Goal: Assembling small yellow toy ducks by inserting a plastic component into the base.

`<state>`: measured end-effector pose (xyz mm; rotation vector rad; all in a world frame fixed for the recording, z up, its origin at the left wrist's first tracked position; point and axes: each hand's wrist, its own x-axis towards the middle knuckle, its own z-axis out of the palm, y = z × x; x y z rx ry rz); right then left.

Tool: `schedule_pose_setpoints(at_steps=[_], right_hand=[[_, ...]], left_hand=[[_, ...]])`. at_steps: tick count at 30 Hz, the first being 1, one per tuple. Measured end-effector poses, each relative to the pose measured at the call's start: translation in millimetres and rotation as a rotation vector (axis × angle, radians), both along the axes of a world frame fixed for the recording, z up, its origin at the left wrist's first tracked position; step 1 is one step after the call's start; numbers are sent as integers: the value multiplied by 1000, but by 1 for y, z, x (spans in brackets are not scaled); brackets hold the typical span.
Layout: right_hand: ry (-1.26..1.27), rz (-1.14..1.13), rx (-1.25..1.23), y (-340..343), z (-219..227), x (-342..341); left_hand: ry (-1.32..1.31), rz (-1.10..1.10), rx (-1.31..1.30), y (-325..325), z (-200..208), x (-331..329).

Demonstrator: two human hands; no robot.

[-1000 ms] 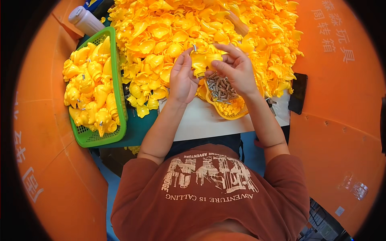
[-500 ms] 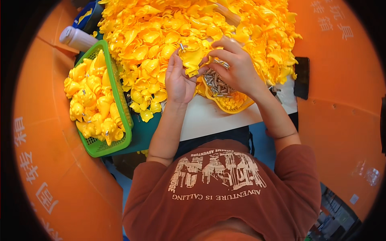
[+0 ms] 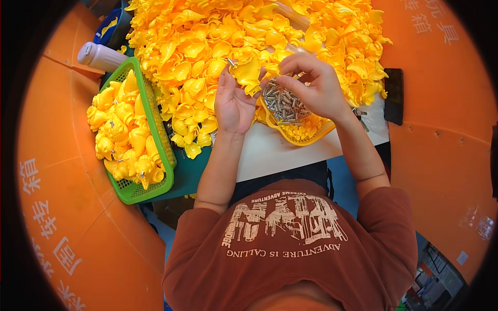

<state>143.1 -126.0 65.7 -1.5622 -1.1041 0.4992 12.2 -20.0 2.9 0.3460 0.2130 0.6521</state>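
Observation:
My left hand (image 3: 233, 106) holds a hollow yellow plastic shell piece (image 3: 247, 71), its inner side facing up. A small metal pin (image 3: 231, 62) stands at the shell's upper left edge. Just to the right, my right hand (image 3: 317, 85) hovers over a yellow basket (image 3: 290, 140), thumb and fingers bent toward each other. Whatever lies between those fingertips is too small to make out. Many short metal pins (image 3: 285, 106) fill part of the basket, with small yellow pieces (image 3: 311, 129) beside them.
A large heap of yellow shells (image 3: 197, 46) covers the far table. At left, a green basket (image 3: 170, 171) holds assembled yellow figures (image 3: 124, 129), beside a pale lidded bottle (image 3: 104, 56). A dark phone-like slab (image 3: 393, 96) lies at right. Orange panels (image 3: 436, 171) flank both sides.
My right hand has drawn away from the shell, slightly right, uncovering more of the pins. The shell remains in my left hand, shifted slightly.

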Motion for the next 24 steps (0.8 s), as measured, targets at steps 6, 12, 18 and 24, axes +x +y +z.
schedule_pose_setpoints(at_steps=[6, 12, 18, 24], right_hand=[[244, 112, 23, 24, 1, -20], [-166, 38, -61, 30, -2, -23], [-191, 110, 63, 31, -10, -14], [-226, 88, 55, 32, -15, -16]], left_hand=[[31, 35, 77, -2, 6, 1], [-40, 36, 18, 0, 9, -1], [-39, 34, 42, 2, 8, -4], [-39, 33, 51, 2, 7, -4]])
